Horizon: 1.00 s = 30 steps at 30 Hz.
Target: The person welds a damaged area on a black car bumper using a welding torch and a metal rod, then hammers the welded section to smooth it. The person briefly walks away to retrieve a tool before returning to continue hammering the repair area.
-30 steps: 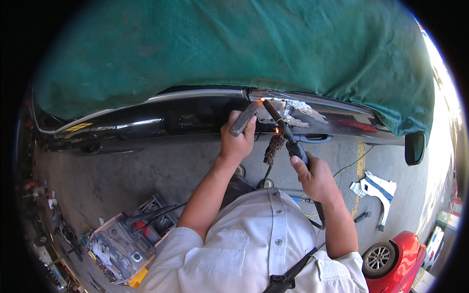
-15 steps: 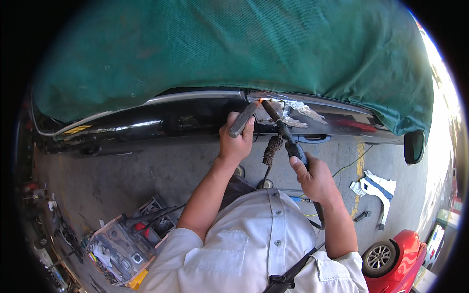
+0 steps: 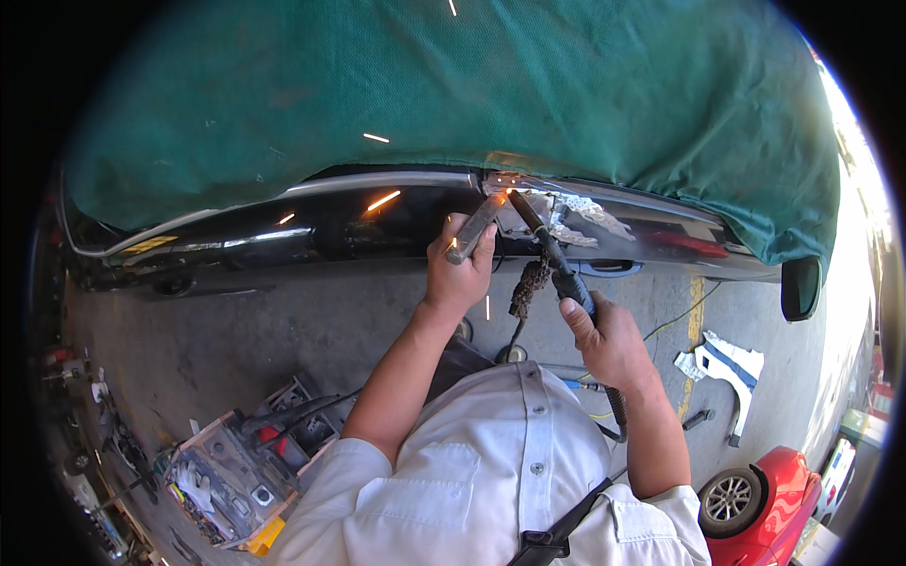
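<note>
My left hand (image 3: 458,274) grips a dark flat metal bar (image 3: 474,231), its tip held at a bare-metal patch (image 3: 540,209) on the black car door (image 3: 311,226). My right hand (image 3: 609,344) is closed on the black handle of a welding gun (image 3: 552,255), whose nozzle meets the patch beside the bar's tip at a glowing orange spot. Sparks fly out over the door and cloth. A crusty brown clump on a stem (image 3: 528,288) hangs just below the gun. A green cloth (image 3: 444,85) covers the car above the work.
A side mirror (image 3: 800,288) juts out at right. On the concrete floor (image 3: 283,330) are a tool tray (image 3: 222,500) at lower left, a white fender (image 3: 746,363) and cables at right. A red car (image 3: 783,509) with its wheel stands at lower right.
Sparks are now scattered around the weld spot where none flew half a second ago. The small flame seen below the nozzle one second ago is gone. My hands have hardly moved.
</note>
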Tool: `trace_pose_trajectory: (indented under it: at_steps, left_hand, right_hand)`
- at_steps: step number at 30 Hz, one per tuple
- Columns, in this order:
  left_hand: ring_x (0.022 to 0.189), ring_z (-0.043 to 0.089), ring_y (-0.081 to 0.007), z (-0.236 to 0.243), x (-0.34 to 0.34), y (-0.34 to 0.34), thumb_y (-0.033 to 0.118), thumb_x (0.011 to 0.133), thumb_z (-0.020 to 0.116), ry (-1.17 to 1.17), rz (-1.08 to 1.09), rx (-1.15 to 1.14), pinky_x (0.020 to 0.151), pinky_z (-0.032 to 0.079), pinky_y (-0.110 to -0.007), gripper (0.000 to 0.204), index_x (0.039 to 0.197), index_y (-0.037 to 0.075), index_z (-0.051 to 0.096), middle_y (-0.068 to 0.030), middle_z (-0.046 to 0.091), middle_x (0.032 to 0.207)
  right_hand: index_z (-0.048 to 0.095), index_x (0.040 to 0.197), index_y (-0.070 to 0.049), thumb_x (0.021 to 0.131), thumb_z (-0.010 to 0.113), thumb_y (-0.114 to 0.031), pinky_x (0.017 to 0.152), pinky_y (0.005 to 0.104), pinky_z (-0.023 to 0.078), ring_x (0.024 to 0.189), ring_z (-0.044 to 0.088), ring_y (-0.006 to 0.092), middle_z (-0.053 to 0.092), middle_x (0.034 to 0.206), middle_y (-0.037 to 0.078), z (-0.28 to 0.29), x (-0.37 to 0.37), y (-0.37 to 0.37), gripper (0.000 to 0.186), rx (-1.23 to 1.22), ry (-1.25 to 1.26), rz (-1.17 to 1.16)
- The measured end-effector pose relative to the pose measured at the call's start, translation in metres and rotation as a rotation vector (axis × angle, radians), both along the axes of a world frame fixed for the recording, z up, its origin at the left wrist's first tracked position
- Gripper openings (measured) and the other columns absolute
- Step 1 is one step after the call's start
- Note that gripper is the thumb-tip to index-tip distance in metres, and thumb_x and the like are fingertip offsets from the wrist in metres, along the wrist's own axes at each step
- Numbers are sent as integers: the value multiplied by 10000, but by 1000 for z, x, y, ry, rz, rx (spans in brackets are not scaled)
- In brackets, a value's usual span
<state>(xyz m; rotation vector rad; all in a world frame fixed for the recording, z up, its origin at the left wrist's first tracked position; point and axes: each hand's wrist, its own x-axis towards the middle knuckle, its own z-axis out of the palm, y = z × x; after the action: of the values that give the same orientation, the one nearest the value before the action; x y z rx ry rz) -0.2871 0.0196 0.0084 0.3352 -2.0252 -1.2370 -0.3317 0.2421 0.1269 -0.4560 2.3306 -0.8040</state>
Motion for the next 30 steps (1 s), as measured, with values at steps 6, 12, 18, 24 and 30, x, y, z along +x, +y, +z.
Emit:
trace_pose_trajectory:
  at_steps: [6, 12, 18, 24, 30]
  left_hand:
    - [705, 681, -407, -2, 1, 0, 207, 1004, 672, 9, 5, 8, 596, 519, -420, 214, 956, 31, 560, -166, 632, 754]
    - [707, 684, -407, -1, 0, 2, 212, 1005, 671, 14, 20, 10, 597, 521, -420, 219, 956, 33, 556, -168, 635, 752]
    - [710, 682, -409, 1, 1, 2, 210, 1006, 671, -17, 16, 36, 606, 524, -419, 218, 957, 33, 556, -168, 639, 758]
    - [714, 680, -415, 0, 1, 2, 207, 1005, 672, -5, 14, 27, 612, 525, -418, 211, 960, 33, 561, -169, 639, 758]
    - [729, 682, -423, -1, 1, 1, 215, 1000, 678, -23, 8, 5, 618, 526, -425, 221, 959, 31, 562, -174, 640, 762]
  right_hand:
    - [607, 947, 43, 1019, 546, -602, 628, 451, 461, 635, 558, 351, 575, 657, 191, 0, 0, 3, 652, -17, 8, 6]
    - [612, 971, 56, 1019, 554, -590, 642, 482, 460, 632, 554, 404, 572, 658, 226, 2, 3, 9, 651, -13, -22, -45]
    - [610, 979, 58, 1018, 554, -592, 641, 484, 460, 627, 555, 399, 568, 651, 223, 2, 4, 16, 653, 4, -18, -49]
    - [610, 984, 59, 1022, 554, -585, 641, 482, 464, 631, 563, 403, 573, 653, 227, 5, 7, 18, 647, 8, -21, -57]
    - [610, 981, 57, 1022, 560, -576, 635, 480, 460, 629, 561, 398, 573, 652, 225, 8, 10, 19, 636, 9, -17, -52]
